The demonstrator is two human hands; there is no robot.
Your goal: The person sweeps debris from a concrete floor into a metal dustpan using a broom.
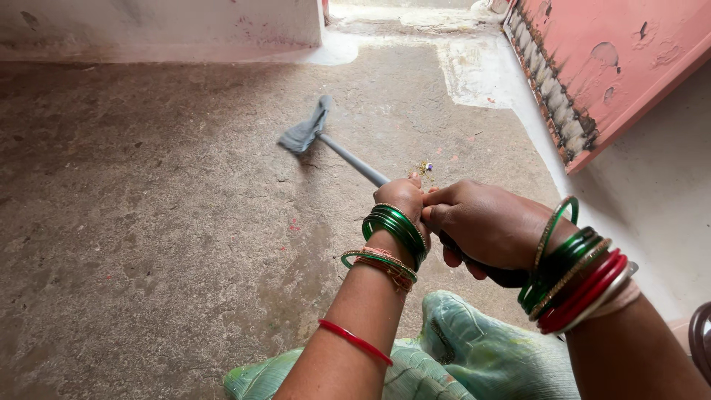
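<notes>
Both hands are gripping one long grey mop handle (355,163), which is running from the lap out toward 11 o'clock across the floor (148,222). The right hand (485,226) is wrapping the near, dark end of the handle, fingers curled fully closed around it, knuckles facing up. The left hand (404,198) is sitting just ahead of it at 10 o'clock, touching the right hand, its fingers also closing round the shaft, though the fingertips themselves are hidden behind the hand.

The handle's far end is carrying a grey cloth head (305,132), lying flat on the rough concrete floor, well apart from the hands at 11 o'clock.

Green bangles (396,230) are stacking on the left wrist; green and red bangles (581,278) are crowding the right wrist. A pale green patterned garment (474,355) is showing below at 6 o'clock. A peeling pink wall (615,59) is rising at 2 o'clock. A small speck of litter (426,169) is lying just beyond the left hand.
</notes>
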